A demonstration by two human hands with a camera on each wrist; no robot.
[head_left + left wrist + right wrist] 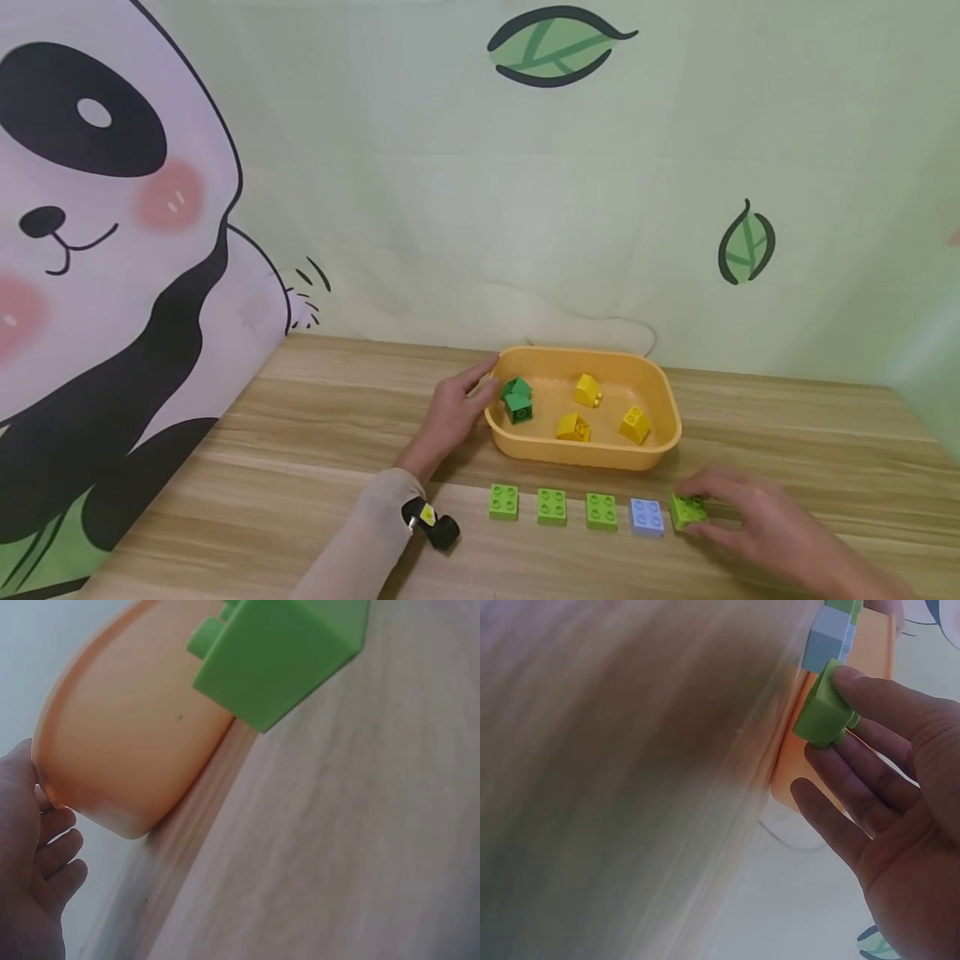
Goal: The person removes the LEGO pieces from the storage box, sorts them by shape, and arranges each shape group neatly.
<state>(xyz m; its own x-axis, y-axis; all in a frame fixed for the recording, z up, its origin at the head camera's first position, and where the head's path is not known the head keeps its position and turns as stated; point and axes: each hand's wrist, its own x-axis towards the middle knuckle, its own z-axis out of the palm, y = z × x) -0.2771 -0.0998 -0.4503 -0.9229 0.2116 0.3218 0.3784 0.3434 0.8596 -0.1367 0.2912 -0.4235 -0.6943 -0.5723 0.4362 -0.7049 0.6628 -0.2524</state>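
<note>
My left hand (455, 408) grips the left end of an orange plastic tub (577, 454), its thumb at the rim and its other fingers curled against the outside. At the right end of a row of toy bricks, my right hand (761, 521) pinches a light green brick (686, 512) between thumb and fingers. The right wrist view shows that held brick (826, 712) slightly tilted, close beside the blue brick (829, 641). Left of it in the row, the blue brick (647, 517) and three light green bricks (551, 507) lie studs up on the table.
Inside the tub are two dark green sloped bricks (518, 407) and three yellow sloped bricks (635, 425). The wooden table (337, 400) meets a pale wall hanging (420, 208) with a panda and leaves. A thin cord (648, 329) runs behind the tub.
</note>
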